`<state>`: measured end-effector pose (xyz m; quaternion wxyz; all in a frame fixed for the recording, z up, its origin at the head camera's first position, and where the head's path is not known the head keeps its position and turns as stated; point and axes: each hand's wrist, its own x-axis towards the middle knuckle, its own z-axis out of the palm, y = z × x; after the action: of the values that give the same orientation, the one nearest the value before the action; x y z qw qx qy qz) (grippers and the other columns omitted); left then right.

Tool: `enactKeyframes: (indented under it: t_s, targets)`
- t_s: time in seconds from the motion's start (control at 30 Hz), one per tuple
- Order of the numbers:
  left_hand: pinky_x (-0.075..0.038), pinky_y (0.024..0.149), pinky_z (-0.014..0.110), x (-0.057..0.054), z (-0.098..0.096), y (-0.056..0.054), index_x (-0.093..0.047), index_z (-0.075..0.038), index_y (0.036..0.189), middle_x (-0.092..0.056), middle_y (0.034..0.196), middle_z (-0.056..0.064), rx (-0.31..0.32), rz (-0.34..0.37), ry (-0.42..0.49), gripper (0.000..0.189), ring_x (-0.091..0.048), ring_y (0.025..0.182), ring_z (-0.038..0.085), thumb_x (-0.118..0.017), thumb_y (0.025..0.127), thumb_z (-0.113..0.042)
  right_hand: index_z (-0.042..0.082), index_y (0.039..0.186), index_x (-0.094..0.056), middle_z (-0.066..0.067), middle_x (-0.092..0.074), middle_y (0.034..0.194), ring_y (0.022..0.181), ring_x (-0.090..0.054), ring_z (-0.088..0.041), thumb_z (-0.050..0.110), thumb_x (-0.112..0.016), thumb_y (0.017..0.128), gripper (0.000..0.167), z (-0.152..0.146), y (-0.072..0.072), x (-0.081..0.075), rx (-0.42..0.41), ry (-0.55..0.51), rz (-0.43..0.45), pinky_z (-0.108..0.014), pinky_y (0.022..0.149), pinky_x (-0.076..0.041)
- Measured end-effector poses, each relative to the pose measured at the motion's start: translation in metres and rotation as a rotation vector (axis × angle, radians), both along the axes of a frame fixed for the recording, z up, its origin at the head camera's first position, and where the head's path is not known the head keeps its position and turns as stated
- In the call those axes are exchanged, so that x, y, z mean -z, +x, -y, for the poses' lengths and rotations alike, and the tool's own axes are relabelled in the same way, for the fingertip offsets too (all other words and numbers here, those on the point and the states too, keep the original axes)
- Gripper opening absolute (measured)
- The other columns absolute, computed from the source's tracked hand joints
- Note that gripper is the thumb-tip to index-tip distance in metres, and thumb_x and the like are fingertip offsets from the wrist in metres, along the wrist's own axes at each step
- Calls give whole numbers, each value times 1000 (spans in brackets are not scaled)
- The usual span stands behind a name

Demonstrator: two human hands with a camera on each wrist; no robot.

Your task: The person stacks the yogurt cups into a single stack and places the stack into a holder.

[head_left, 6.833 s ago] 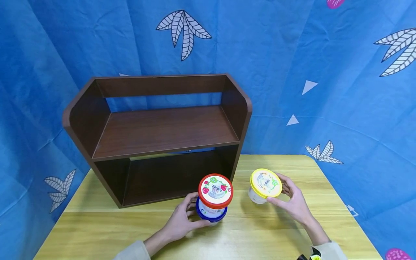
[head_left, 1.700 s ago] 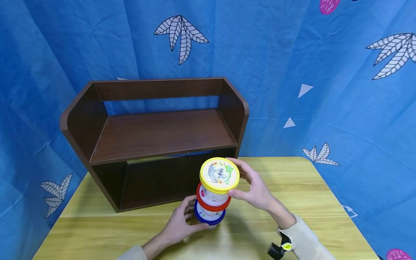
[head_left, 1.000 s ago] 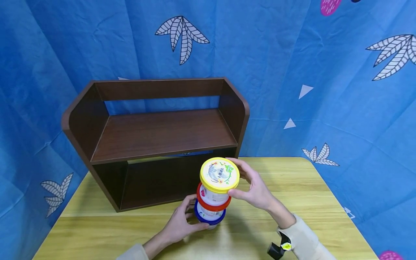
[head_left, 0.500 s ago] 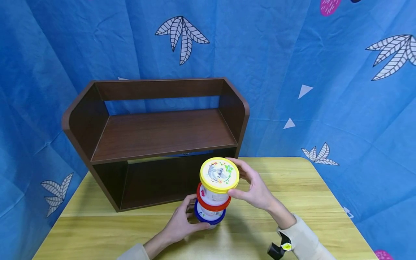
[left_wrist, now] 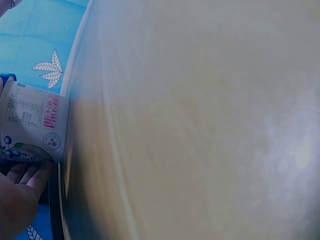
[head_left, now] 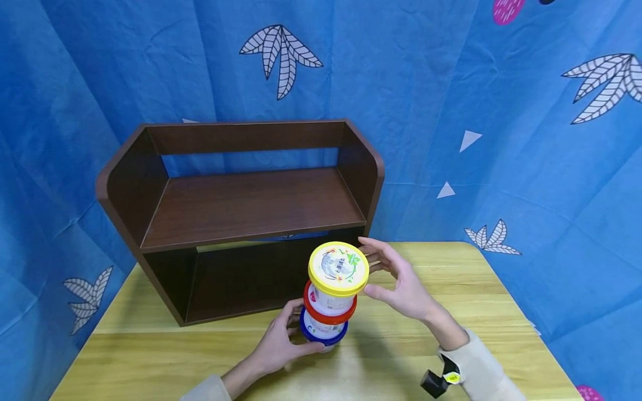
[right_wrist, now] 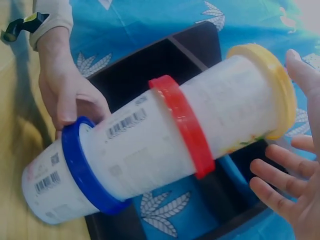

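Three white plastic tubs with coloured lids stand stacked on the table. The yellow-lidded tub [head_left: 339, 270] tops the pile, the red-lidded tub [right_wrist: 142, 142] sits in the middle, and the blue-lidded tub [right_wrist: 52, 185] forms the base. My left hand [head_left: 278, 344] holds the lowest tub from the left, thumb at its front and fingers behind, partly hidden. To the right of the top tub, my right hand [head_left: 403, 284] has its fingers spread, with a small gap to the yellow lid. In the left wrist view, fingers touch the lowest tub's printed wall.
Behind the stack stands a dark brown two-tier wooden shelf [head_left: 256, 206], its right front corner close to the tubs. The pale wooden table [head_left: 451, 312] extends to both sides. A blue patterned cloth [head_left: 426, 111] hangs at the back.
Earlier the right hand brought the yellow-lidded tub from the right onto the red-lidded one. Since half a second ago it has let go and drawn slightly right. The left hand stays put.
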<state>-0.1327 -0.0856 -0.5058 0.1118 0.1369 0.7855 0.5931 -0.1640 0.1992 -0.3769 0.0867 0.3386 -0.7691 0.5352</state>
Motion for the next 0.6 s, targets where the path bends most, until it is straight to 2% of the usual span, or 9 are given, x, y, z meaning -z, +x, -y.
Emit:
enactKeyframes:
  t_s: [0.13, 0.3, 0.47, 0.6]
  targets:
    - [-55, 110, 59, 0, 0, 1, -42, -19, 150, -60, 144, 11, -1, 0, -2, 87, -57, 134, 35, -93, 81, -34, 5, 154, -47, -12, -67, 136, 116, -66, -11, -2, -71, 91, 67, -6, 1, -9, 32, -21, -54, -25, 96, -60]
    - [-56, 110, 59, 0, 0, 1, -42, -19, 150, -60, 143, 11, -2, -3, -5, 87, -58, 134, 34, -93, 81, -35, -2, 151, -48, 2, -69, 134, 114, -70, -12, -13, -66, 90, 64, -12, 2, -21, 25, -89, -122, -22, 95, -60]
    - [-56, 110, 59, 0, 0, 1, -42, -18, 150, -60, 143, 11, -1, -1, -9, 88, -58, 134, 35, -93, 81, -35, -3, 148, -52, -2, -72, 131, 111, -72, -10, -17, -65, 89, 62, -17, 1, -34, 39, -152, -166, -21, 93, -61]
    - [-55, 110, 59, 0, 0, 1, -42, -18, 150, -60, 144, 11, -2, 2, -8, 88, -58, 134, 35, -93, 81, -35, -6, 145, -54, -3, -75, 125, 108, -74, -9, -19, -65, 89, 58, -19, 0, -43, 94, -180, -147, -19, 91, -61]
